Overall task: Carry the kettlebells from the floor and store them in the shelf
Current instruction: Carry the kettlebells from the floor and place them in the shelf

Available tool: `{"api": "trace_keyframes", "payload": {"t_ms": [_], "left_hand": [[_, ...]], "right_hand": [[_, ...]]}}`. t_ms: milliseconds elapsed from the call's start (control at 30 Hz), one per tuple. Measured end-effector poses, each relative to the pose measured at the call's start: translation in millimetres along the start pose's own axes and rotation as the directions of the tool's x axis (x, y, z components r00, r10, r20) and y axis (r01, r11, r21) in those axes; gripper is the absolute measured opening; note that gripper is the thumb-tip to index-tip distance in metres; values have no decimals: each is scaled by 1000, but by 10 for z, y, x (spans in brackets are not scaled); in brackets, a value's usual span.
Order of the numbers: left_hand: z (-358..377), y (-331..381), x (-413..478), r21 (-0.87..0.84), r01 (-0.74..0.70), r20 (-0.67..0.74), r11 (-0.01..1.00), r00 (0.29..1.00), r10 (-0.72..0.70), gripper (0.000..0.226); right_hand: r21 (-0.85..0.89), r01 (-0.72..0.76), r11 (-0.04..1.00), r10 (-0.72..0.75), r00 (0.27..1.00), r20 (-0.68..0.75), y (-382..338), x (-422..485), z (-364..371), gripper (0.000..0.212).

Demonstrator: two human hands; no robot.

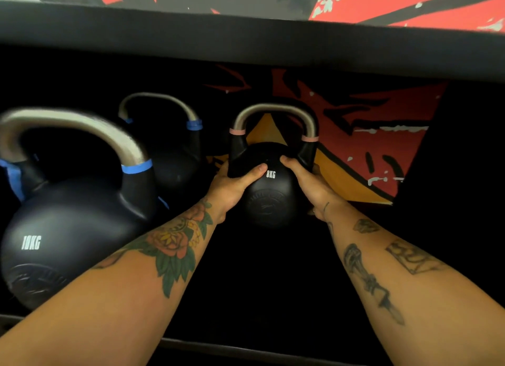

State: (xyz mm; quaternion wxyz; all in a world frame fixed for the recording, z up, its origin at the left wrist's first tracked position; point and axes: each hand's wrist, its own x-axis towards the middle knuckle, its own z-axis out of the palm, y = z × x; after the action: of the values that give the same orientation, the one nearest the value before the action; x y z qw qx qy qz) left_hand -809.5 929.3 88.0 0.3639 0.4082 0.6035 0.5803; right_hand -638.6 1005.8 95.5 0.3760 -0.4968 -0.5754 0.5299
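Head view: you have both arms stretched forward into the dark shelf (246, 40) bay, under its black upper board. Your left hand (235, 185) is cupped against the left side of the 8 kg kettlebell (270, 193), thumb laid across its front just beside the white "8KG" mark. Your right hand (308, 182) is cupped against the right side, thumb on the upper front near the base of the handle; the fingers of both hands wrap behind the ball and are hidden. The bell stands upright, handle up, pink bands on the handle legs. Whether its base touches the shelf floor cannot be told; the area below is black. To its left, deeper in, stands a second kettlebell (175, 158) with blue bands. Nearest you at far left stands the 10 kg kettlebell (73, 229), also blue-banded, upright, apart from your left forearm. A red, yellow and black painted wall (382, 136) shows behind.
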Motion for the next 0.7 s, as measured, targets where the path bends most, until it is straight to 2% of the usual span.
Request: {"api": "trace_keyframes", "payload": {"t_ms": [33,67,167,233,300,333,433,467,533,600,700], "left_hand": [[-15,24,-24,50,-1,-4,999,1000,1,85],[-24,44,-54,84,-1,-8,996,1000,2,85],[34,82,-84,172,-9,-76,985,997,22,83],[128,89,-136,292,-42,-185,955,978,99,81],[251,127,-269,398,-130,-244,908,939,241,72],[291,149,-334,456,-198,-224,868,918,328,65],[474,202,-537,576,-382,-52,723,865,499,46],[557,234,-599,595,-452,8,665,831,557,41],[742,296,-687,593,-567,125,572,767,630,31],[998,418,-746,538,-561,215,630,813,541,27],[1429,596,-810,523,-438,284,732,899,335,33]], "right_hand": [[-22,-3,1000,4,1000,30,-46,-39,-11,79],[-45,-7,999,9,999,49,-79,-73,-22,76],[-97,-19,995,21,1000,21,-82,-130,-73,100],[-108,-6,994,6,1000,-7,-7,-205,-108,100],[-114,2,993,-1,1000,3,68,-284,-168,95],[-126,9,992,-8,1000,14,93,-303,-192,98],[-182,18,983,-17,1000,9,151,-390,-356,121],[-205,33,978,-33,999,1,154,-430,-439,121],[-290,50,956,-58,998,-18,154,-513,-604,107],[-380,39,924,-68,996,-62,140,-614,-838,89],[-443,-25,896,-45,988,-147,119,-841,-1271,75]]}}
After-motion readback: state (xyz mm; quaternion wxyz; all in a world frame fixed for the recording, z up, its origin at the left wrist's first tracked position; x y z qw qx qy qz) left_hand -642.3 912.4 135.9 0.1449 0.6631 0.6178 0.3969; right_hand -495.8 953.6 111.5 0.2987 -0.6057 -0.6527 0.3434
